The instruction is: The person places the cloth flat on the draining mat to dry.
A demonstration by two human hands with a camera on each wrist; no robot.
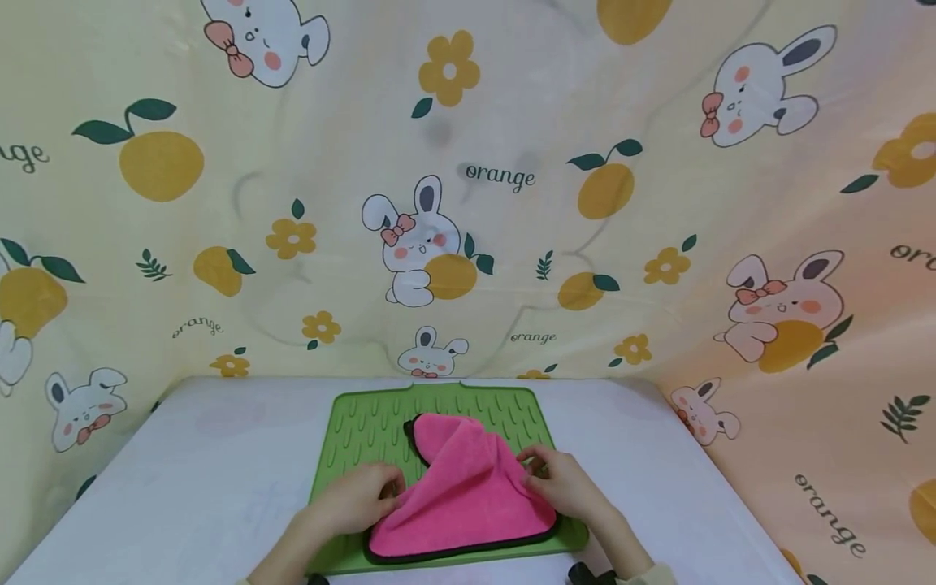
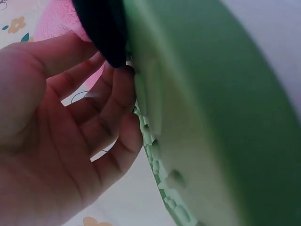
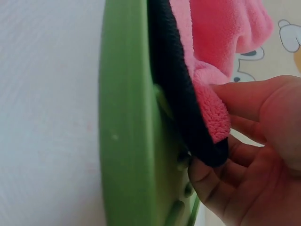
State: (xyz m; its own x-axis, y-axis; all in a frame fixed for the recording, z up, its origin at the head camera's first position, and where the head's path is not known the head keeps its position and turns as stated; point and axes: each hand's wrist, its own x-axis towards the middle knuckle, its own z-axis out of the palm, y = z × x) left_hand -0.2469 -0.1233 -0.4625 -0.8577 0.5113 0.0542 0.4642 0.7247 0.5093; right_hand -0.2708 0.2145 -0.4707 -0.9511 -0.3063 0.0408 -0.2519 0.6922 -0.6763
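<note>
A pink plush cloth with black edging lies bunched and partly folded on a green ridged mat. My left hand pinches the cloth's left side, thumb on the pink face and fingers beneath, near the black edging in the left wrist view. On the opposite side my right hand pinches the cloth between thumb and fingers. In the right wrist view, the right thumb presses the pink pile while the fingers curl under the black-trimmed corner. A raised fold runs up the cloth's middle to its far end.
The mat lies on a white table, its raised rim standing up at the near edge. Behind and to the right hangs a cream curtain printed with rabbits and oranges. Small black objects show at the bottom near the right wrist.
</note>
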